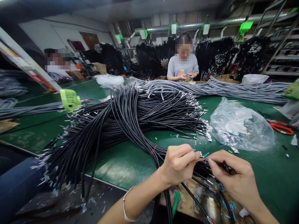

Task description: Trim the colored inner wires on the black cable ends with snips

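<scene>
My left hand (181,163) is closed in a pinch at the stripped end of a black cable, where thin wires (203,156) show, one of them blue. The fingertips of my right hand (235,174) meet the same wires from the right. A small dark object (227,168) shows under its curled fingers; I cannot make out what kind it is. Close beside my left hand runs a bundle of black cables (140,137), tied with a red band (153,150). More black cable ends with coloured wires hang below my hands.
A large heap of black cables (105,124) covers the table (268,174). Grey cables (221,88) lie behind. On the right are a clear plastic bag (243,127) of scraps and a red-handled tool (281,127). A green fan (70,100) stands left. A co-worker (183,65) sits opposite.
</scene>
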### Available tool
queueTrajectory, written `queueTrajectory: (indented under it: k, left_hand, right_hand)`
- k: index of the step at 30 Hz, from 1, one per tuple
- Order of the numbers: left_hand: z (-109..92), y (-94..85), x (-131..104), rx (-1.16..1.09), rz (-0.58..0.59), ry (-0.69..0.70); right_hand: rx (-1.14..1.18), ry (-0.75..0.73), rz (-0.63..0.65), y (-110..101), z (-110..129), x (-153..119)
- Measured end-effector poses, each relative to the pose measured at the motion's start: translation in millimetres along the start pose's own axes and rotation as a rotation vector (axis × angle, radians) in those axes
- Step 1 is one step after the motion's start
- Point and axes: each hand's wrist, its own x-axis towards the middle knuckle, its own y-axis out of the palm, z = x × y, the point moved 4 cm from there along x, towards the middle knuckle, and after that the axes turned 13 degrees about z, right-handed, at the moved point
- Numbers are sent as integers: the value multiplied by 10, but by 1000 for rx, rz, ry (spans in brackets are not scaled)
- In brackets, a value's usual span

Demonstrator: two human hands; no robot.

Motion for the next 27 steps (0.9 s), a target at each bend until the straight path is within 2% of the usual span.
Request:
queueTrajectory:
  k: [2,5,7,11,14,27]
  left_hand:
    - [-12,-46,3,-20,-74,-7]
    - [-26,-104,9,-61,-145,-14]
    - [-31,-119,11,-78,-154,-10]
    - [-29,-124,0,-94,-169,-2]
    - [-27,-118,-4,-109,-160,-2]
    - [-42,-122,1,-111,-214,23]
  right_hand:
    - [-9,-5,-15,-3,-13,-20]
    - [-27,94,-54,-29,-106,-46]
    - [-40,108,-43,-37,-140,-46]
    - [-4,12,104,-2,-95,-21]
    - [63,-18,157,9,-52,-5]
    - [83,-32,116,36,-49,2]
